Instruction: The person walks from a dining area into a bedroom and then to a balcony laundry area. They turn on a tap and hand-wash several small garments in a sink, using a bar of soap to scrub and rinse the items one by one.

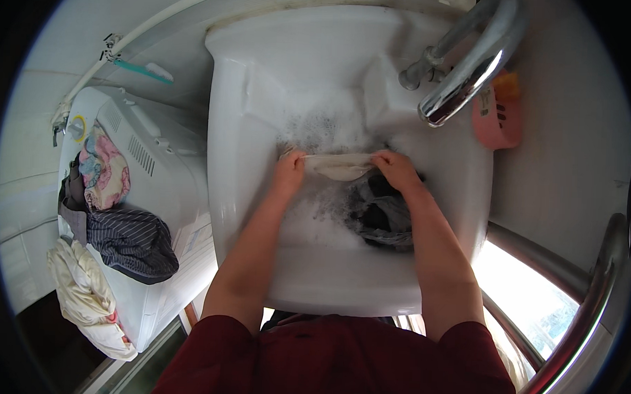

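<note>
A pale cream cloth point(340, 166) is stretched between my two hands above foamy water. My left hand point(290, 168) pinches one end of it, and my right hand point(397, 169) grips the other. Its middle sags a little; what kind of garment it is I cannot tell. Beneath lies soapy water point(317, 218) in a white ceramic sink point(344, 281). Dark wet clothing point(382, 212) is bunched in the water at the right, partly hidden by my right forearm.
A chrome faucet point(463, 85) arches over the sink's back right. Beside it hangs a pink plastic basket point(498, 122) with an orange item. To the left, a white washing machine point(166, 139) bears a striped dark garment point(131, 242) and other clothes. A teal-handled brush point(142, 71) hangs at a pipe.
</note>
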`<state>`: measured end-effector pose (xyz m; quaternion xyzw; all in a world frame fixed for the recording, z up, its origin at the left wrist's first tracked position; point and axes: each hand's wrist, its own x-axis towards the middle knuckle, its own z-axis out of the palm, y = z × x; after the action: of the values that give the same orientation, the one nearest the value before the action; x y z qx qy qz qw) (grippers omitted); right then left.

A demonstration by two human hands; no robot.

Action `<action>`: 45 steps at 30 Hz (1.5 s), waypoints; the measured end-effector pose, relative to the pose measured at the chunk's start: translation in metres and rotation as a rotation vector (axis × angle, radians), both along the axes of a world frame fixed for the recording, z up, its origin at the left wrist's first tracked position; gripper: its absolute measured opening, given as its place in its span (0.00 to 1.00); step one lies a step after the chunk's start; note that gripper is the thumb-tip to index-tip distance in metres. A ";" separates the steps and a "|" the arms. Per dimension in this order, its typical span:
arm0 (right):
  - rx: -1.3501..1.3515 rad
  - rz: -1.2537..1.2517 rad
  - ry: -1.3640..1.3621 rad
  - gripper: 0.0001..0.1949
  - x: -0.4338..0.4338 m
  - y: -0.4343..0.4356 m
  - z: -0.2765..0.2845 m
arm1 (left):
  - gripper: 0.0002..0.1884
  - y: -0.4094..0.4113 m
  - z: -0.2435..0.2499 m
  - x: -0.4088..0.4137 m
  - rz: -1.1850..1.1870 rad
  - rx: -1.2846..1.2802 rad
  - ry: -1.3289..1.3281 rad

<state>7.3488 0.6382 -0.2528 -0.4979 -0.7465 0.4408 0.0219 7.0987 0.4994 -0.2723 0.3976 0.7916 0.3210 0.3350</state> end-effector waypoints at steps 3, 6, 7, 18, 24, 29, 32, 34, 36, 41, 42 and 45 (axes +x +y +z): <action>-0.201 -0.195 0.254 0.12 0.003 0.008 0.034 | 0.09 0.015 0.043 -0.002 0.127 0.065 -0.402; -0.165 -0.218 0.394 0.13 0.013 0.009 0.060 | 0.10 0.031 0.095 -0.006 -0.114 0.053 -0.410; -0.121 -0.195 0.433 0.14 0.016 0.008 0.068 | 0.10 0.034 0.104 -0.008 -0.247 0.037 -0.341; 0.064 -0.137 0.243 0.11 0.004 -0.035 0.148 | 0.14 0.055 0.101 -0.001 -0.006 0.374 -0.107; 0.404 0.122 0.403 0.11 -0.052 -0.061 0.166 | 0.21 0.045 0.146 0.062 0.216 0.353 -1.658; 0.150 0.098 0.500 0.18 -0.065 -0.075 0.149 | 0.20 0.028 0.110 0.074 0.520 0.392 -1.451; 0.140 -0.017 0.526 0.18 -0.047 -0.093 0.146 | 0.18 0.011 0.063 0.037 0.354 0.464 -1.478; -0.009 -0.029 0.442 0.21 -0.040 -0.103 0.126 | 0.18 0.018 0.096 0.052 0.433 0.219 -1.244; -0.138 -0.087 0.413 0.24 -0.042 -0.107 0.124 | 0.22 0.019 0.110 0.066 0.442 0.156 -1.077; -0.222 -0.254 0.503 0.33 -0.042 -0.118 0.115 | 0.20 0.023 0.130 0.072 0.230 0.078 -0.883; -0.283 -0.301 0.578 0.32 -0.044 -0.119 0.113 | 0.20 0.025 0.142 0.079 0.186 0.050 -0.774; -0.206 -0.420 0.653 0.25 -0.043 -0.114 0.076 | 0.21 0.025 0.130 0.084 -0.271 0.185 -0.583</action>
<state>7.3057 0.5239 -0.1765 -0.4729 -0.5344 0.6342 0.2976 7.1830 0.5244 -0.1421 0.4196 0.5697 0.4444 0.5494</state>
